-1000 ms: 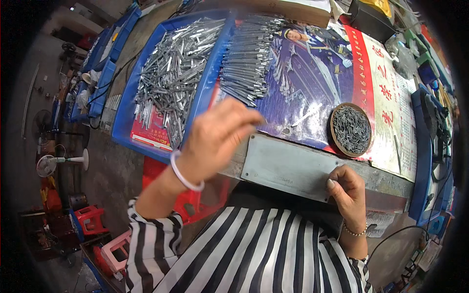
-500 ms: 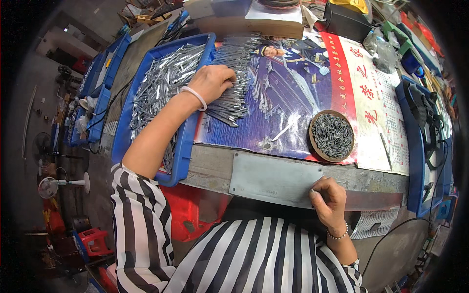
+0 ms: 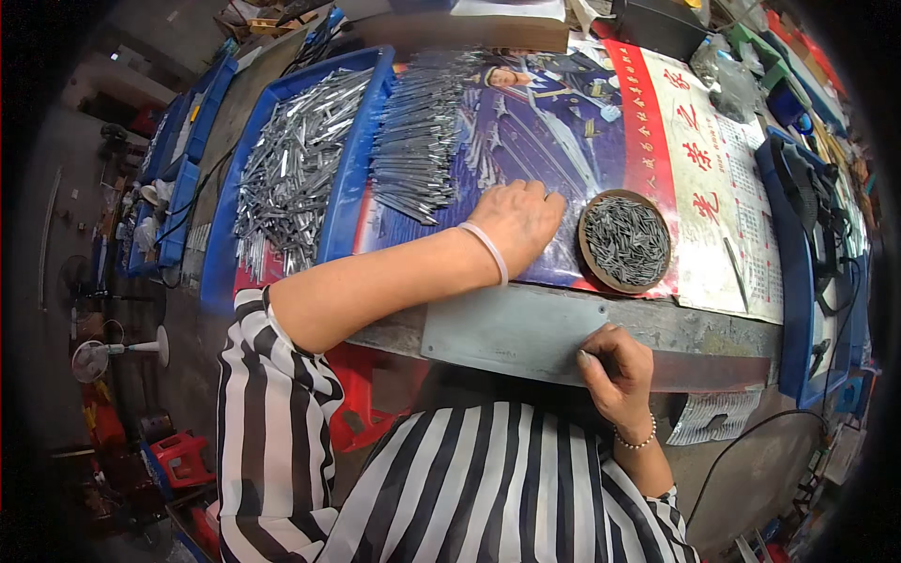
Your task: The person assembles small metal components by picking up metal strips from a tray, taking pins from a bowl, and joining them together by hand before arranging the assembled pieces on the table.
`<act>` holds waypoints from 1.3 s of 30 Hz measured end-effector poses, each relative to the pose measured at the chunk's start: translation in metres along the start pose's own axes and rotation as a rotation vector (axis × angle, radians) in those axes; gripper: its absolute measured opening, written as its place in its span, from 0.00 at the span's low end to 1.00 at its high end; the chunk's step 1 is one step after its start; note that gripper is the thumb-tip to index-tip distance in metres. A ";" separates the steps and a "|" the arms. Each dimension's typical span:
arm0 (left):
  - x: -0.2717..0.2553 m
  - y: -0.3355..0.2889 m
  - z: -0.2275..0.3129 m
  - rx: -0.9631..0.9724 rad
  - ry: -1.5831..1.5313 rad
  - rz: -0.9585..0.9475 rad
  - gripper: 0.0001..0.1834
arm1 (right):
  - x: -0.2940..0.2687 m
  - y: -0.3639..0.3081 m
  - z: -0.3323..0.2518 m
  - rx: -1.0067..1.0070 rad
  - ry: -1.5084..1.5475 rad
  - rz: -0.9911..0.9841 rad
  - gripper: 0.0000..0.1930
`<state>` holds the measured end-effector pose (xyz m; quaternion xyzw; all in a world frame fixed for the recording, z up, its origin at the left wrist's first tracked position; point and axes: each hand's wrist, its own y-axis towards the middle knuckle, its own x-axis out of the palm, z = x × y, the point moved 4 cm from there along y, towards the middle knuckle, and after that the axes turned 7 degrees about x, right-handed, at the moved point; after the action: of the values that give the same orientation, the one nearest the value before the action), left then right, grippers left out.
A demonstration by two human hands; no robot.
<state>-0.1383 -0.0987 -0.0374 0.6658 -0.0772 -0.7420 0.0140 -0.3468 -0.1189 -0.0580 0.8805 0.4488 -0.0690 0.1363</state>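
My left hand (image 3: pixel 519 222) rests palm down on the printed blue poster (image 3: pixel 563 122) that covers the table, just left of a round dark dish (image 3: pixel 625 241) filled with small metal pins. It is hidden what lies under its fingers. A fan of long thin metal pieces (image 3: pixel 419 141) lies on the poster just beyond that hand. My right hand (image 3: pixel 617 369) is at the table's front edge, thumb and fingers pinched against the grey metal plate (image 3: pixel 511 330) fixed there.
A blue tray (image 3: pixel 220 253) heaped with metal pieces (image 3: pixel 291 169) stands at the left. More blue trays (image 3: pixel 183 159) lie beyond it. A dark blue bin (image 3: pixel 796 272) with black items is at the right. Red stools (image 3: pixel 178 455) and a small fan (image 3: pixel 91 358) are on the floor.
My left hand has come from the pile of long metal pieces down and right to beside the round dish. My right hand stays at the table edge.
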 end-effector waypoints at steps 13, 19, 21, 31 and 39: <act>-0.025 -0.018 -0.022 0.067 -0.128 0.106 0.14 | -0.001 -0.002 -0.001 -0.014 0.017 0.017 0.05; -0.085 -0.080 0.009 -0.183 -0.652 0.064 0.13 | -0.016 0.001 -0.002 0.338 0.110 -0.003 0.05; -0.069 -0.106 0.021 -0.286 -0.932 0.112 0.10 | -0.027 0.014 -0.020 0.135 -0.127 0.051 0.05; -0.021 -0.141 0.060 -0.434 -1.568 0.300 0.10 | -0.040 0.105 -0.010 -0.094 -1.014 -0.096 0.14; -0.009 -0.153 0.063 -0.482 -1.635 0.380 0.16 | -0.034 0.118 0.009 -0.055 -1.175 -0.107 0.08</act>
<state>-0.1872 0.0600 -0.0423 -0.1207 -0.0136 -0.9683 0.2183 -0.2713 -0.2141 -0.0367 0.6670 0.3435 -0.5403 0.3810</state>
